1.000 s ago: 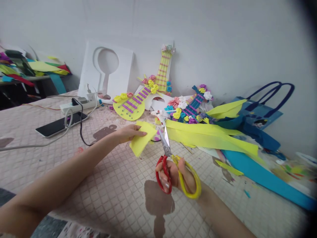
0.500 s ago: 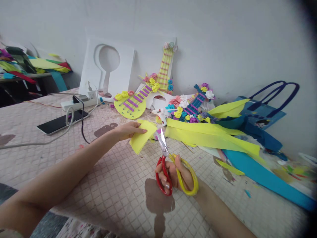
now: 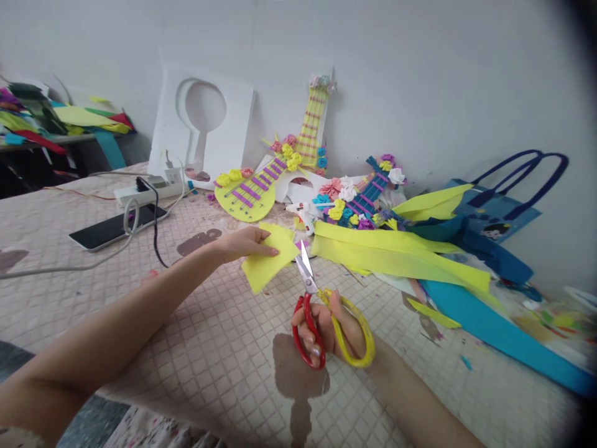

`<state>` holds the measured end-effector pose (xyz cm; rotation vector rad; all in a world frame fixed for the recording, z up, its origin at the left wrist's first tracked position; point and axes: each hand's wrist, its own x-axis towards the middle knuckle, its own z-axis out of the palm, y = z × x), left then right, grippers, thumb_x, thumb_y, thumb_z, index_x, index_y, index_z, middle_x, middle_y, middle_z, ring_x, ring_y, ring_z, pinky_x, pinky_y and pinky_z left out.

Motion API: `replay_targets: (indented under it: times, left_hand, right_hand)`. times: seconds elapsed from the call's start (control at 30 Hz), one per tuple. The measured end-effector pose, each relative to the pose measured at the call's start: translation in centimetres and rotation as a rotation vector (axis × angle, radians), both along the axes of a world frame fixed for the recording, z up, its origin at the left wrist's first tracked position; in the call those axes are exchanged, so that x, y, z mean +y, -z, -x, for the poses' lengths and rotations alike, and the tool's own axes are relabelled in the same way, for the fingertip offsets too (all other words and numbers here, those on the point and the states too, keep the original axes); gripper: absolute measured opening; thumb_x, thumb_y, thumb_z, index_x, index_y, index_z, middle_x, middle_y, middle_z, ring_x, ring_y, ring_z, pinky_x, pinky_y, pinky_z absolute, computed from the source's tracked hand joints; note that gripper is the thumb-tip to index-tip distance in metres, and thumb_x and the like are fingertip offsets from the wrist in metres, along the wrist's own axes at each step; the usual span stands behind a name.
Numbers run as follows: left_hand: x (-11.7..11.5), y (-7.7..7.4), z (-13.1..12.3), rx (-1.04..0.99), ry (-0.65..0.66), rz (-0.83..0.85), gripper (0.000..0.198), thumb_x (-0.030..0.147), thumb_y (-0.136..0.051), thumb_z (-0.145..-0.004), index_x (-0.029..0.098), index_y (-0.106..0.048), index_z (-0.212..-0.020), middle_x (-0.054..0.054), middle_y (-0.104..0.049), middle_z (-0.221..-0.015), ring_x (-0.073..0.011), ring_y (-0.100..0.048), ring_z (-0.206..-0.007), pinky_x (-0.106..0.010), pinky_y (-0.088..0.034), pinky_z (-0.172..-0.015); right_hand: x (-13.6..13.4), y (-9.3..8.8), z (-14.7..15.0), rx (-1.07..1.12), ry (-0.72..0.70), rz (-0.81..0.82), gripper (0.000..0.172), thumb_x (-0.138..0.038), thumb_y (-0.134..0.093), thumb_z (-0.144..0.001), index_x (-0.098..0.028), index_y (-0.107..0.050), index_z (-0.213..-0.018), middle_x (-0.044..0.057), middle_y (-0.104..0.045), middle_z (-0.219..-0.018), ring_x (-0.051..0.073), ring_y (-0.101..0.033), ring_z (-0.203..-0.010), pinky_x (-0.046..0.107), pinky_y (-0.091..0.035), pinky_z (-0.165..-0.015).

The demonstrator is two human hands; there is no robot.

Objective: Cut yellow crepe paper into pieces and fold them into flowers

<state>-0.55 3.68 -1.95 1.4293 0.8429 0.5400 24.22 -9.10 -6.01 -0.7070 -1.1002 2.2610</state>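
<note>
A folded or layered piece of yellow crepe paper (image 3: 269,264) is pinched between the thumb and fingers of my left hand (image 3: 246,242), above the table. My right hand (image 3: 329,326) has its fingers through the handles of a pair of scissors (image 3: 308,280), one handle red and the other yellow. The scissor blades are parted and point away from me, at the right edge of the paper. One blade is partly behind the paper; I cannot tell if it touches. Just beyond the blade tips lies a white glue gun (image 3: 305,216).
Yellow crepe strips (image 3: 401,252) and a blue strip (image 3: 504,330) spread across the right. Flower-trimmed yellow (image 3: 247,202) and blue (image 3: 370,193) instrument shapes rest by the wall. A phone (image 3: 116,228), a power strip (image 3: 149,194) and cables lie left; a blue bag (image 3: 504,214) stands right.
The yellow paper and my left hand have shifted slightly right, so the paper's edge now overlaps one scissor blade. My right hand has stayed nearly in place.
</note>
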Motion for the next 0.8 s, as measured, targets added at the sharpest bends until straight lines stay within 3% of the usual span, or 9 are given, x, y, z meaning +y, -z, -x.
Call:
replay_targets:
  times: [0.33,0.57,0.8]
  left_hand:
    - [0.0,-0.2,0.3,0.047,0.092,-0.053,0.031,0.038,-0.076,-0.066,0.015,-0.069,-0.086,-0.007,-0.072,-0.085,-0.0148,-0.065,-0.064,-0.022,-0.051,-0.056]
    - [0.0,-0.5,0.7,0.088,0.142,-0.052,0.03,0.039,-0.076,-0.067,0.016,-0.069,-0.085,-0.007,-0.072,-0.083,-0.0168,-0.067,-0.066,-0.027,-0.054,-0.063]
    - [0.2,-0.3,1.0,0.05,0.181,-0.046,0.029,0.036,-0.075,-0.068,0.017,-0.069,-0.088,-0.007,-0.072,-0.083,-0.0169,-0.067,-0.069,-0.03,-0.055,-0.07]
  right_hand:
    - [0.0,0.3,0.1,0.024,-0.031,-0.008,0.077,-0.082,-0.033,-0.072,-0.012,-0.06,-0.088,0.001,-0.048,-0.065,0.011,-0.045,-0.049,0.027,-0.046,-0.045]
    - [-0.4,0.0,0.3,0.127,-0.057,0.063,0.077,-0.079,-0.032,-0.076,-0.01,-0.059,-0.099,0.001,-0.051,-0.066,0.011,-0.048,-0.05,0.027,-0.046,-0.047]
    - [-0.6,-0.8,0.4,0.178,-0.088,0.085,0.08,-0.079,-0.027,-0.078,-0.008,-0.06,-0.096,0.002,-0.049,-0.067,0.012,-0.048,-0.052,0.027,-0.046,-0.047]
